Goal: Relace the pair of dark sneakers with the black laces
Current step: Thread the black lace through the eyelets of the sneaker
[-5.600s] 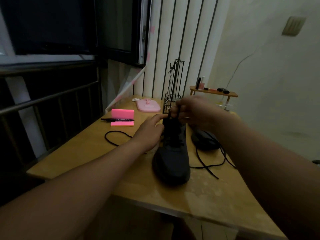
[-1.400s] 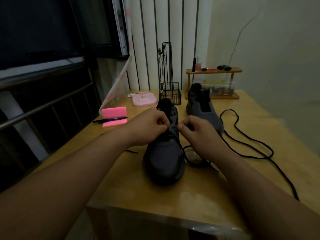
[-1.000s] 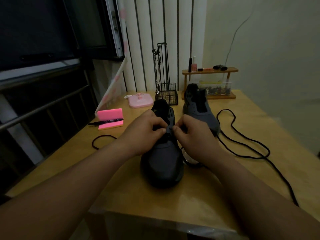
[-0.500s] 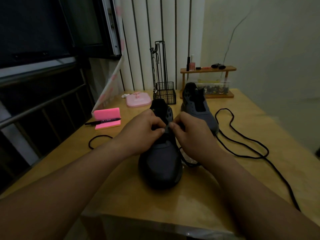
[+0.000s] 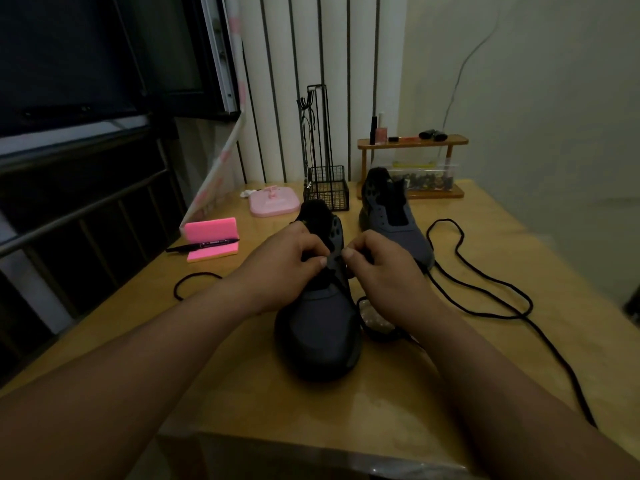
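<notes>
Curled fingers (image 5: 322,261) of the left hand (image 5: 287,268) and right hand (image 5: 381,271) are pinched on the eyelet edge of the near dark grey sneaker (image 5: 318,337), stood upright on the wooden tabletop (image 5: 239,375). The second dark sneaker (image 5: 391,216) is placed behind it, with a loose black lace (image 5: 444,221) trailed alongside.

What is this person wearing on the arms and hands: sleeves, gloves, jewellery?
The left hand and right hand are ungloved. The left forearm and right forearm are bare to the frame edge: no sleeve, watch or wristband shows. Thumbnails look short and unpainted. The dim light hides any ring.
</notes>
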`<state>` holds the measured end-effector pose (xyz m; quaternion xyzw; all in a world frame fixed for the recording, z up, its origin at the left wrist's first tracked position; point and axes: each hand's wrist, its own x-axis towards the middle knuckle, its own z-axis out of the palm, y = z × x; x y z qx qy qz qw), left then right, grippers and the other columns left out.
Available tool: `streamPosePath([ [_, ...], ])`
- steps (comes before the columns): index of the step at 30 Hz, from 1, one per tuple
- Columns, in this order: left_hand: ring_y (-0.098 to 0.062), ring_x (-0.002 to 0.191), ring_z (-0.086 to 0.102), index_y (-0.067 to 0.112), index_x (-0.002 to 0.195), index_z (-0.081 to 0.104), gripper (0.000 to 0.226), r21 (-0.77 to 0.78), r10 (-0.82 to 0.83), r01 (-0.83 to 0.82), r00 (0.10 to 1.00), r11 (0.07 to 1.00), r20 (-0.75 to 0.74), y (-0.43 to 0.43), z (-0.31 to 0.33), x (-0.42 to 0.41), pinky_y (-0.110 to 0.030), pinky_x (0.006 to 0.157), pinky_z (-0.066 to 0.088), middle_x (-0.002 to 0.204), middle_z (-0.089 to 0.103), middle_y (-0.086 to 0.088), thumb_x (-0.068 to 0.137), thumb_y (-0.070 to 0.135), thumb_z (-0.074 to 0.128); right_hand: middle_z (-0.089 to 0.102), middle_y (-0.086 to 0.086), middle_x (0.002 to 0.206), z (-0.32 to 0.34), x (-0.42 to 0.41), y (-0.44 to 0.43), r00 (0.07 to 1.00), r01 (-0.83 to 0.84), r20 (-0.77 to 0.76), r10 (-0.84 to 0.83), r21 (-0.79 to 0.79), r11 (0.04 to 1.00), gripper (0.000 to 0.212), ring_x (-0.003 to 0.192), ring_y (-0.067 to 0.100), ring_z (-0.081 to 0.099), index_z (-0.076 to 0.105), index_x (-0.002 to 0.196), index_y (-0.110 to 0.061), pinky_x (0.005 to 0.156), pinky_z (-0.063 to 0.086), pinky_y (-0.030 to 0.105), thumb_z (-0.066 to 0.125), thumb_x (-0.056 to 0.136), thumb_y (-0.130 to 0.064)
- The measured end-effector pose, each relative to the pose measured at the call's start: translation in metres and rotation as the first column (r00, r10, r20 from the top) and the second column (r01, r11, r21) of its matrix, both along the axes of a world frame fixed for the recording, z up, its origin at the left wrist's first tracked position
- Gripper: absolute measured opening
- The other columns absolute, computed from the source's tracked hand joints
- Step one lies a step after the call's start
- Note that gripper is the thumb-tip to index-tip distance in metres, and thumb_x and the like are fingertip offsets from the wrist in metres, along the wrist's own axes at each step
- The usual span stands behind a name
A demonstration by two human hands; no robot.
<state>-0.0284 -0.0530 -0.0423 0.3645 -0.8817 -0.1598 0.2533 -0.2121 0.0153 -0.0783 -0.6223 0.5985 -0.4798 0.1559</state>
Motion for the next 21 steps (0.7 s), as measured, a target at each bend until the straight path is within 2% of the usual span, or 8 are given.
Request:
streamPosePath([
  [3,-0.002,0.099,0.054,0.031,0.105,0.069,0.008,0.010,-0.024,0.024,1.000,1.000,0.011,-0.002,0.002,-0.001,-0.017,0.084,0.043,0.107,0.052,0.011,0.101,0.025,0.066,0.068,-0.003,0.089,0.000,0.000,-0.003,1.000,-0.008,0.028,0.007,0.035,0.999,0.015,0.083,0.011,0.064,0.063,0.094,-0.021,0.074,0.055,0.034,0.059,0.104,-0.032],
  [6,-0.005,0.100,0.054,0.029,0.109,0.072,0.010,0.023,-0.063,0.062,0.996,0.998,0.063,-0.004,0.005,-0.001,-0.018,0.086,0.044,0.109,0.052,0.007,0.102,0.025,0.065,0.063,-0.006,0.084,0.000,0.005,-0.002,1.000,-0.002,0.004,0.002,0.028,1.000,0.015,0.074,0.004,0.057,0.061,0.092,-0.020,0.063,0.046,0.022,0.062,0.103,-0.031],
  [10,-0.006,0.094,0.054,0.041,0.089,0.058,0.022,0.033,-0.070,0.066,0.989,0.997,0.132,-0.005,0.010,-0.003,-0.022,0.077,0.042,0.106,0.053,0.008,0.101,0.024,0.065,0.064,-0.003,0.086,-0.001,0.010,0.001,0.995,-0.039,0.100,0.031,0.080,0.996,0.023,0.077,0.011,0.060,0.058,0.096,-0.022,0.066,0.047,0.029,0.068,0.098,-0.043],
  [13,-0.007,0.087,0.056,0.040,0.085,0.056,0.025,0.028,-0.082,0.078,0.971,0.997,0.223,-0.007,0.023,-0.004,-0.025,0.071,0.040,0.097,0.057,0.010,0.100,0.022,0.065,0.062,-0.001,0.088,0.003,0.014,0.003,0.984,-0.079,0.177,0.038,0.232,0.969,0.039,0.077,0.014,0.060,0.054,0.103,-0.019,0.067,0.048,0.033,0.074,0.091,-0.051],
  [16,-0.007,0.077,0.062,0.034,0.086,0.060,0.020,0.090,-0.109,0.089,0.965,0.992,0.240,-0.009,0.038,-0.001,-0.025,0.067,0.045,0.087,0.064,0.007,0.103,0.023,0.063,0.063,0.000,0.091,0.008,0.014,0.001,0.985,-0.059,0.174,0.001,0.325,0.944,0.041,0.079,0.014,0.061,0.051,0.102,-0.019,0.066,0.049,0.035,0.077,0.088,-0.047],
  [18,-0.014,0.073,0.070,0.025,0.094,0.064,0.013,0.222,-0.091,0.066,0.991,0.973,0.101,-0.011,0.043,0.006,-0.030,0.067,0.056,0.086,0.068,0.001,0.105,0.021,0.060,0.063,0.001,0.094,0.009,0.015,0.000,0.992,-0.011,0.119,-0.035,0.364,0.931,0.042,0.084,0.017,0.062,0.051,0.102,-0.019,0.072,0.051,0.041,0.076,0.086,-0.048],
  [19,-0.017,0.075,0.074,0.021,0.098,0.065,0.012,0.301,-0.044,0.054,0.998,0.952,-0.037,-0.012,0.044,0.010,-0.032,0.070,0.060,0.091,0.071,-0.002,0.107,0.019,0.057,0.064,0.001,0.095,0.010,0.016,0.001,0.994,0.002,0.103,-0.044,0.379,0.925,0.041,0.086,0.019,0.063,0.051,0.103,-0.019,0.075,0.052,0.042,0.076,0.086,-0.048],
  [21,-0.024,0.085,0.078,0.016,0.102,0.064,0.014,0.448,0.159,0.042,0.902,0.893,-0.401,-0.019,0.044,0.018,-0.040,0.080,0.064,0.107,0.074,-0.010,0.109,0.015,0.051,0.064,0.002,0.098,0.012,0.019,0.003,0.995,0.016,0.082,-0.053,0.401,0.916,0.041,0.091,0.022,0.064,0.051,0.104,-0.019,0.080,0.054,0.045,0.074,0.086,-0.048],
])
